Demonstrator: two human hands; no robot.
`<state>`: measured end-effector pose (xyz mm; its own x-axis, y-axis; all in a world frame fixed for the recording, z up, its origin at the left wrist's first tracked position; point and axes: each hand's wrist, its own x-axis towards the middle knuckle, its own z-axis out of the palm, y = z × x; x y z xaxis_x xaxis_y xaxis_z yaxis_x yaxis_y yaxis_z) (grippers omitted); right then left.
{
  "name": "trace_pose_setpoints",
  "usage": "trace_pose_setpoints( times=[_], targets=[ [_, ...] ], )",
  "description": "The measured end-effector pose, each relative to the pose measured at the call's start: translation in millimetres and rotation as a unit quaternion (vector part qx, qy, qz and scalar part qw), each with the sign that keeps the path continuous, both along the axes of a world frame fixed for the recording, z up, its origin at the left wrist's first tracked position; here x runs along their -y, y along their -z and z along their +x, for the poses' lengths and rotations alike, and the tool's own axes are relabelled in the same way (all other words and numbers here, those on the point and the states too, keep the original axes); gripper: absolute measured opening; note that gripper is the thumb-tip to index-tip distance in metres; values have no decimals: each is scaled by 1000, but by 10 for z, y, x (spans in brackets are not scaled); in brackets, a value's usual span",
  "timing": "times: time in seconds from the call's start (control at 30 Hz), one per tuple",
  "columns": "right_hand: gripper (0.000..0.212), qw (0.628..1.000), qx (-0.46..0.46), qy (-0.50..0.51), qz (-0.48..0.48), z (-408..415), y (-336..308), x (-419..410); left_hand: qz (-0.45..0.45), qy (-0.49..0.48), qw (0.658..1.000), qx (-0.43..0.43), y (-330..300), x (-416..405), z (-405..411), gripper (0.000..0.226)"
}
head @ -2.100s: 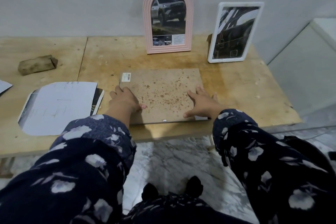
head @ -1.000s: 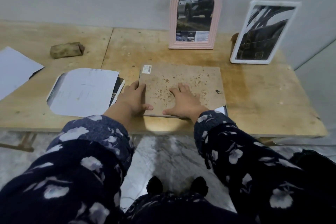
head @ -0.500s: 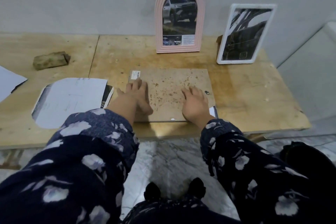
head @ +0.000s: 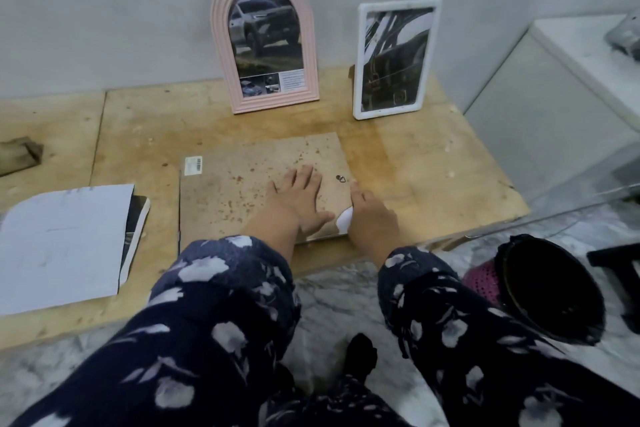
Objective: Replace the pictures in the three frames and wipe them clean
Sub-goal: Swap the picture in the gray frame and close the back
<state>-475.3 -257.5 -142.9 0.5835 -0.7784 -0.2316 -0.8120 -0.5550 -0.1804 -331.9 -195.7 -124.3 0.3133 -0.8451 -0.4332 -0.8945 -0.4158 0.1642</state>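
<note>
While before it rested near the barcode, the left hand (head: pixel 298 199) now presses flat on the frame back (head: pixel 242 191) beside the right hand (head: pixel 372 215), gripping its right edge.

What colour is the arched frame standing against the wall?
Pale pink, seen in the head view: the arched frame with ridged edging.

One head-worn view looks forward and down, close over the wooden table (head: pixel 415 163). It faces the grey wall (head: pixel 104 10) beyond both hands.
</note>
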Motion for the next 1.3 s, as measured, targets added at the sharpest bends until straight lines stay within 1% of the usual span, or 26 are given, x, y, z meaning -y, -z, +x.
trace_pose_setpoints(
  times=[0.13,0.23,0.37,0.53,0.63,0.73,0.83,0.9,0.97,1.03,1.1,1.17,1.23,1.3],
  targets=[
    [71,999,-27,-32,17,-33,-23,74,13,0,999,30,-37,45,-6,99],
    [72,998,-24,-43,27,-49,-42,102,29,-4,999,37,-70,106,-39,104],
    [73,996,-40,-58,59,-22,-121,196,36,3,999,38,-104,132,-27,101],
    [70,989,-99,-79,77,30,-240,337,61,4,998,30,-169,190,20,95],
    [67,983,-124,-71,112,78,-345,418,66,7,998,22,-175,197,26,92],
    [59,985,-92,-33,140,107,-392,555,55,0,998,23,-145,190,35,90],
    [42,987,5,21,162,165,-378,683,19,-12,999,37,-150,253,86,74],
    [47,981,57,27,182,264,-346,707,0,-25,999,43,-162,335,117,64],
    [57,978,73,19,196,371,-304,694,-7,-42,998,43,-157,422,153,64],
    [66,979,46,8,196,465,-247,694,-2,-62,997,43,-164,482,207,74],
    [69,984,10,5,180,514,-194,716,18,-69,997,42,-199,534,292,95],
    [70,986,-5,-9,164,517,-164,721,54,-62,996,42,-245,595,378,116],
    [70,989,-3,-33,142,490,-119,722,88,-45,994,43,-252,675,436,126],
    [72,993,-3,-52,110,453,-104,711,108,-28,993,42,-235,747,463,130]
  ],
)
